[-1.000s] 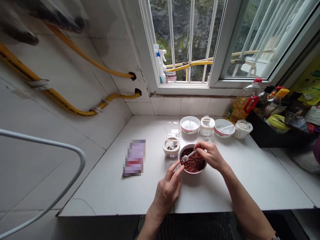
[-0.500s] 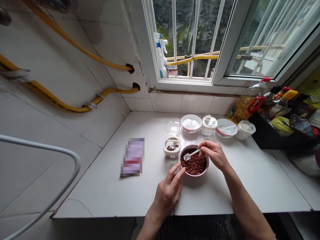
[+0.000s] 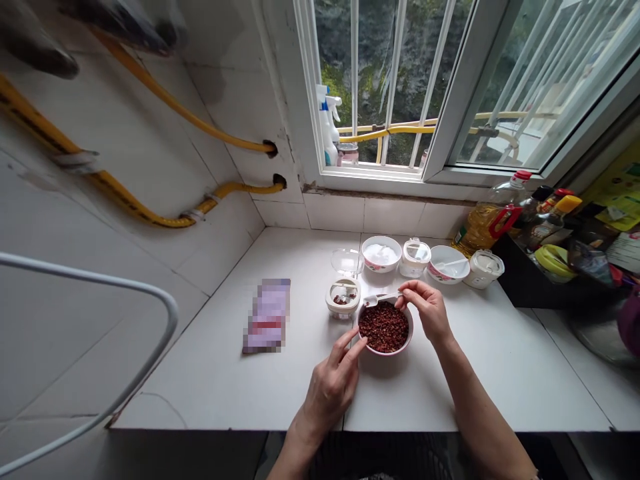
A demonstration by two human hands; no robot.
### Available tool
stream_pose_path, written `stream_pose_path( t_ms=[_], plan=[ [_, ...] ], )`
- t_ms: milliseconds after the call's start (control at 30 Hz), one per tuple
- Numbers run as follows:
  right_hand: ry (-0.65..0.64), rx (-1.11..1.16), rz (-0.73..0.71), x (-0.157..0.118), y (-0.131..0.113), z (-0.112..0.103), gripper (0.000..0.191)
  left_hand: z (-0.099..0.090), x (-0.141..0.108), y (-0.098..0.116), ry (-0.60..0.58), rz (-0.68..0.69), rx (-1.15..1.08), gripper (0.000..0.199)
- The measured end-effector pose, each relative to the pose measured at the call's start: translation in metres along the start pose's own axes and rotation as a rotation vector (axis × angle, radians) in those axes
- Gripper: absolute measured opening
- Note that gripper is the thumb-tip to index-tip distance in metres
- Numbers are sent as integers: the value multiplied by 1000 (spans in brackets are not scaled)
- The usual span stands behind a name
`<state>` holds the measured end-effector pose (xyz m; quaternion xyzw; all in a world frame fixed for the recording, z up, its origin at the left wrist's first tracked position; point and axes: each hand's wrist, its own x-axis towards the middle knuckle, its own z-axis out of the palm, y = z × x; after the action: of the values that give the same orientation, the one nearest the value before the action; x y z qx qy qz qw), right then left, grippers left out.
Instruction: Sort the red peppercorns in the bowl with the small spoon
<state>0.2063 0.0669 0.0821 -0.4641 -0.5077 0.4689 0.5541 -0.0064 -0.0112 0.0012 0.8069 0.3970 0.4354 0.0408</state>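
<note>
A bowl (image 3: 386, 354) full of dark red Sichuan peppercorns (image 3: 384, 328) stands on the counter. My left hand (image 3: 334, 380) is beside it, fingers stretched out and fingertips touching the left rim. Pinched by its handle end in my right hand (image 3: 425, 308) is a small white spoon (image 3: 383, 299), held above the bowl's far edge. Its scoop points left and carries a little dark red matter. Close to the scoop is a seasoning jar (image 3: 343, 301), with some peppercorns visible inside and its clear lid (image 3: 347, 262) raised behind.
Behind stand a bowl of white grains (image 3: 381, 256), a lidded jar (image 3: 415, 259), a bowl with a white spoon (image 3: 449, 265) and another jar (image 3: 484, 268). An oil bottle (image 3: 487, 217) and a black bin of bottles (image 3: 520, 277) are right. A blurred purple packet (image 3: 267, 317) lies left.
My right hand has moved the spoon from over the peppercorns to the bowl's far-left edge, nearer the jar. My left hand keeps its place at the rim. The camera view has shifted slightly.
</note>
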Motion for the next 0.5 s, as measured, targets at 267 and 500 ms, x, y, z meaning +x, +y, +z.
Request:
stream_pose_path(
  t_ms=[267, 500],
  plan=[
    [8, -356, -521, -8, 5, 34, 11, 1, -1, -1, -2, -1, 2, 51],
    [-47, -607, -760, -9, 3, 26, 18, 1, 1, 0, -4, -1, -1, 53]
  ],
)
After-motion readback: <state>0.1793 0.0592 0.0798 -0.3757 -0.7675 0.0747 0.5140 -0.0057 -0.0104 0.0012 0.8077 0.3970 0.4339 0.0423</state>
